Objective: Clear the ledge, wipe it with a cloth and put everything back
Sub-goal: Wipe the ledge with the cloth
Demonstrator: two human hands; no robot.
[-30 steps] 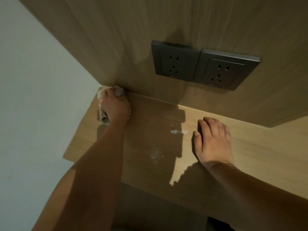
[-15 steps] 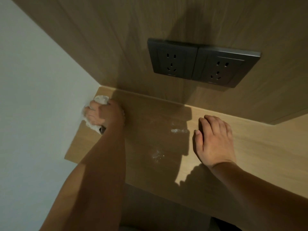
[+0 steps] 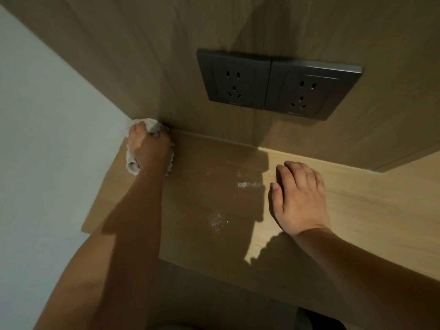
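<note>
Left hand (image 3: pixel 150 148), fingers curled round the bunched cloth (image 3: pixel 152 125), had swung from the white side wall back into the ledge's (image 3: pixel 357 210) rear corner — right hand (image 3: pixel 301 198) stayed flat, holding nothing — white specks (image 3: pixel 248 185) mid-ledge remained unwiped.

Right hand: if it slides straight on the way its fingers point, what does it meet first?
Probably the wood back panel below the sockets. The right hand lies flat on the ledge, nothing between fingertips and panel.
</note>
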